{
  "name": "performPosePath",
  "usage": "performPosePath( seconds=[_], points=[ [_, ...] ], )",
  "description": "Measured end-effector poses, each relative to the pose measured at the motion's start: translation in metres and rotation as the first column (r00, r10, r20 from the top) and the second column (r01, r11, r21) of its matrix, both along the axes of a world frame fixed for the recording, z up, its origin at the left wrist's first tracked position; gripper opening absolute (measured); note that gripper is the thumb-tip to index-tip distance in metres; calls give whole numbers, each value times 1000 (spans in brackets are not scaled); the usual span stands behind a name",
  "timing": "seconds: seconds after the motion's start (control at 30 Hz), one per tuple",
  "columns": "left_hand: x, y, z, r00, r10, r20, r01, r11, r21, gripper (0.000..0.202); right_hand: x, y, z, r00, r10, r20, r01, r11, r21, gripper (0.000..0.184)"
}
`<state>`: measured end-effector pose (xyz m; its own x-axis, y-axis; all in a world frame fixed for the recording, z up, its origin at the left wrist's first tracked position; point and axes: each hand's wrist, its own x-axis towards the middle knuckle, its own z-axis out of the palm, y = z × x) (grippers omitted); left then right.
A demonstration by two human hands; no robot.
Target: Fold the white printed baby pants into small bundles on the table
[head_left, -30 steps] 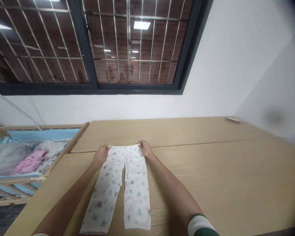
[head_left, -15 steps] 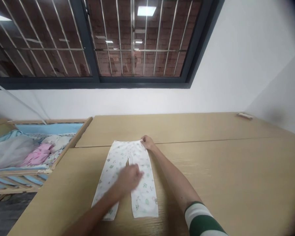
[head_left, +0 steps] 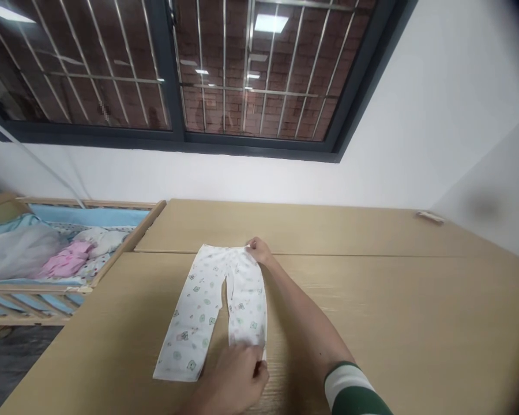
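A pair of white baby trousers (head_left: pixel 198 305) with small green and grey prints lies flat on the tan board, waistband away from me and legs toward me. My right hand (head_left: pixel 259 252) pinches the right corner of the waistband. Down at the hem of the right leg is my left hand (head_left: pixel 237 376), its fingers closed on the cloth and covering that leg's end. The left leg lies spread out, with a narrow gap of board between the two legs.
Tan boards (head_left: pixel 372 305) form the wide surface, with a seam across the back. On the left stands a wooden crib (head_left: pixel 149 222) holding a pink cloth (head_left: pixel 68 259) and other bedding. A small white object (head_left: pixel 430 217) lies far right. Behind are a white wall and a barred window (head_left: pixel 259 144).
My left hand has moved from above the crotch down to the right leg's hem and taken hold of it. The right hand keeps its grip on the waistband. The view has tilted slightly.
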<state>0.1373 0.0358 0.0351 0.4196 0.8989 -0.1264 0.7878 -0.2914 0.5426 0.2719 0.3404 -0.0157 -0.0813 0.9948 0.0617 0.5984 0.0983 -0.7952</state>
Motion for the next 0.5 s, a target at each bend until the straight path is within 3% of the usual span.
performPosePath(
  seconds=[0.13,0.3,0.4,0.5],
  points=[
    [-41,-14,-3,961,208,184,-193,977,-94,32,-22,0,11,993,13,-117,-13,1000,0,23],
    [-109,-41,-36,855,430,291,-397,903,-166,43,-78,6,19,980,-22,-198,22,1000,-2,27],
    [-143,-59,-48,790,566,235,-540,825,-168,45,-122,5,19,978,-38,-205,37,999,-9,26],
    [-161,-70,-51,765,636,97,-624,771,-128,41,-159,1,16,982,-37,-186,35,999,-18,26]
  ],
)
